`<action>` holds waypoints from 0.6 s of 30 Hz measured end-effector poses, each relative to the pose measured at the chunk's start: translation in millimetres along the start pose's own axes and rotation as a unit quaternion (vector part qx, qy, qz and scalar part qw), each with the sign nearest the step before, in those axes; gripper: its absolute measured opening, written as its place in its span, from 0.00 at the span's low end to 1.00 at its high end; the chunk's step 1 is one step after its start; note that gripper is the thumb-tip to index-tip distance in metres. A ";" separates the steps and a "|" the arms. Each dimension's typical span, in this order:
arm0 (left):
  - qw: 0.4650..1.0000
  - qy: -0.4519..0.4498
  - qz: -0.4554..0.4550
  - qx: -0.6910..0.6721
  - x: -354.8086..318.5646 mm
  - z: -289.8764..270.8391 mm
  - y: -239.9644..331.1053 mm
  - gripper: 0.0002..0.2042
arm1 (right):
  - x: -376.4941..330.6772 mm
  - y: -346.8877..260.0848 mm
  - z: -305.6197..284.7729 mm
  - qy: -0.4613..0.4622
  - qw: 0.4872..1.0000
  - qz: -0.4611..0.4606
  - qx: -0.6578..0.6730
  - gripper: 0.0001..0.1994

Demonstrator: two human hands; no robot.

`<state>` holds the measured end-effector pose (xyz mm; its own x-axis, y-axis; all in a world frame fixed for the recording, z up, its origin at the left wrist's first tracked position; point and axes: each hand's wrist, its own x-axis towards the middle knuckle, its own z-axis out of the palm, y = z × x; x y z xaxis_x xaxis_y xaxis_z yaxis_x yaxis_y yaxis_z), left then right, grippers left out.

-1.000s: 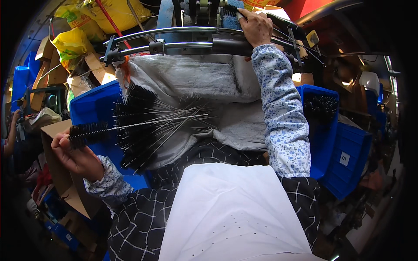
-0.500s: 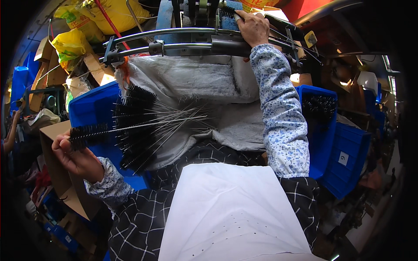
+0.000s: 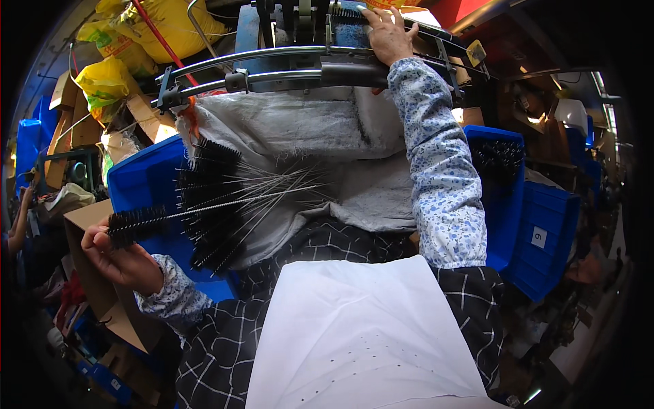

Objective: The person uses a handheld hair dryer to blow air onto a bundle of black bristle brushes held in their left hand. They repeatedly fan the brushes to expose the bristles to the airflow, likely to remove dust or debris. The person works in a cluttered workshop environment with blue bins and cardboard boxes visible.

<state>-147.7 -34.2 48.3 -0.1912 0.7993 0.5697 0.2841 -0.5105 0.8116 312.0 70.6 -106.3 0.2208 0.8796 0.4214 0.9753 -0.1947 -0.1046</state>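
Note:
My left hand [image 3: 126,262] pinches the bristled end of a black twisted-wire brush [image 3: 139,223]; its bare wire stem slants right across the lap. Beneath that stem lies a fanned bundle of similar wire brushes [image 3: 214,198], bristles to the left, stems crossing on a grey cloth [image 3: 286,119]. At the top, my right hand [image 3: 390,39] reaches over the metal rails [image 3: 286,78] of a machine. Its fingers are spread, with the tips beside another black brush [image 3: 346,13] at the machine. Whether they touch it is hard to see.
Blue bins stand on both sides, one at the left [image 3: 143,167] and one at the right [image 3: 501,232], the right one holding black brushes [image 3: 497,158]. A cardboard box [image 3: 129,320] sits by my left hand. Yellow bags [image 3: 109,82] and a red rod [image 3: 160,34] are at upper left.
The fingers of my right hand have spread from a closed grip near the machine's brush, and that hand has shifted slightly up. My left hand keeps its brush, almost still.

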 end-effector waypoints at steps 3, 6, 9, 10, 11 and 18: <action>1.000 0.013 0.008 -0.007 -1.2 -0.9 -4.8 0.13 | -17.5 -2.7 -22.9 0.023 0.997 0.054 -0.058 0.25; 1.000 0.013 -0.004 -0.024 0.8 -1.1 -4.9 0.12 | -25.4 -0.6 -23.7 0.016 0.995 0.102 0.001 0.24; 0.998 0.007 -0.001 -0.055 -0.4 8.1 -1.4 0.10 | -25.7 -0.1 -28.7 -0.024 0.990 0.122 0.070 0.22; 0.998 0.009 -0.002 -0.055 -0.2 9.9 -0.8 0.10 | -24.6 -1.4 -30.0 -0.041 0.987 0.125 0.090 0.21; 0.998 0.010 -0.003 -0.054 -0.1 11.4 -0.3 0.10 | -25.1 -3.0 -26.0 -0.011 0.989 0.115 0.089 0.20; 0.999 0.023 0.014 -0.025 3.7 9.8 3.8 0.11 | -18.6 -24.4 -21.7 -0.012 0.987 0.115 0.113 0.20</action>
<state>-138.1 -30.1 52.3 -0.2265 0.7699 0.5967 0.2434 -0.5484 0.8000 284.3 49.6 -92.0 0.4332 0.8342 0.3413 0.8715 -0.2911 -0.3946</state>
